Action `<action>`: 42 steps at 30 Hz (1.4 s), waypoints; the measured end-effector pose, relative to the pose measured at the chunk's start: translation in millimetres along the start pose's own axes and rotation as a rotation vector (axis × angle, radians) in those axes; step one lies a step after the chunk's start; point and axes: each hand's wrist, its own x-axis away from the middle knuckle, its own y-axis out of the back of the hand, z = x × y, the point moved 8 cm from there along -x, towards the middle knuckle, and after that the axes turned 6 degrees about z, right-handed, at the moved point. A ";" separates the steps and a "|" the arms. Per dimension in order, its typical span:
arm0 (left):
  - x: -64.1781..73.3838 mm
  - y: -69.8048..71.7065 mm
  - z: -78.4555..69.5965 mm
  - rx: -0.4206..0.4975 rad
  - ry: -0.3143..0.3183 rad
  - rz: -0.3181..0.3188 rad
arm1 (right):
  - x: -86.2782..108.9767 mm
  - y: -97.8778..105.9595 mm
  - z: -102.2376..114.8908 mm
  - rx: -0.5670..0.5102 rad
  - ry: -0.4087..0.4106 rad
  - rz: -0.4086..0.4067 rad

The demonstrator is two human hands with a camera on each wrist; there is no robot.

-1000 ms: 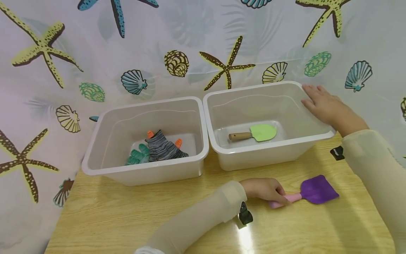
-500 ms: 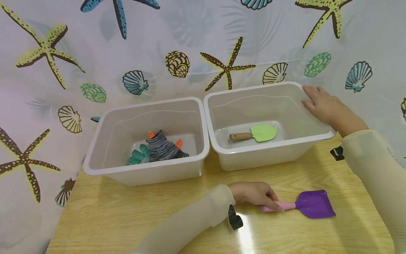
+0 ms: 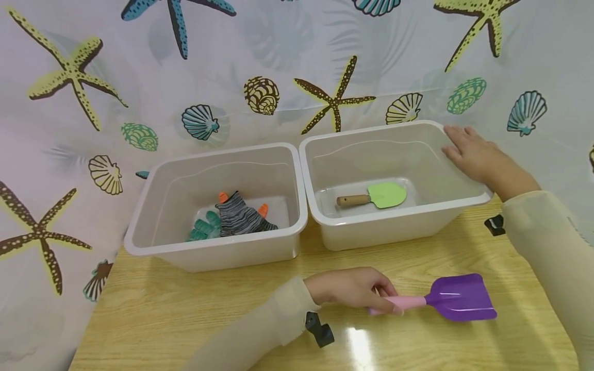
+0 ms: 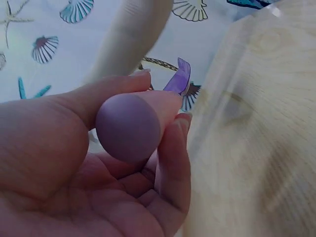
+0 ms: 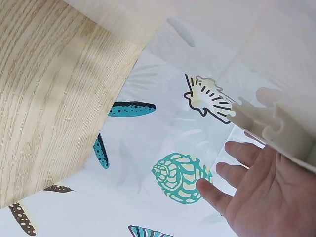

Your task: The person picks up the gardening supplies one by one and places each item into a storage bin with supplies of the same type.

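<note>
My left hand (image 3: 348, 288) holds a toy shovel by its pink handle, thumb and fingers pinching it near the end. The shovel's purple blade (image 3: 461, 296) points right, close over the table. In the left wrist view, the rounded handle end (image 4: 127, 127) faces the camera between thumb and fingers. My right hand (image 3: 482, 159) rests on the right rim of the right-hand plastic bin (image 3: 380, 233). The right wrist view shows its fingers (image 5: 244, 153) spread and nearly straight under the rim. A hand trowel (image 3: 387, 195) with a green blade and wooden handle lies inside that bin.
Beside it stands a second bin (image 3: 227, 257), holding a green glove (image 3: 204, 226) and a grey striped glove (image 3: 241, 216) with orange tips. Both bins stand on the wooden table (image 3: 153, 309), before a shell-patterned cloth (image 3: 287, 46).
My left hand has drawn left and slightly toward me with the shovel, whose blade has turned to point more squarely right. The right hand stays on the bin rim.
</note>
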 end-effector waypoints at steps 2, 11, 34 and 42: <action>10.5 1.0 -9.3 -0.045 -0.022 -0.010 | 0.0 -0.2 -0.2 0.000 -0.003 0.000; 50.3 15.8 -44.3 -0.164 -0.134 -0.085 | -0.1 0.4 0.7 0.004 -0.004 -0.011; 88.7 64.2 -89.2 -0.039 -0.281 -0.264 | 1.1 -0.6 1.9 -0.019 0.003 -0.012; 86.0 86.4 -98.4 0.076 -0.308 -0.394 | 9.1 -2.3 3.3 -0.137 -0.026 0.008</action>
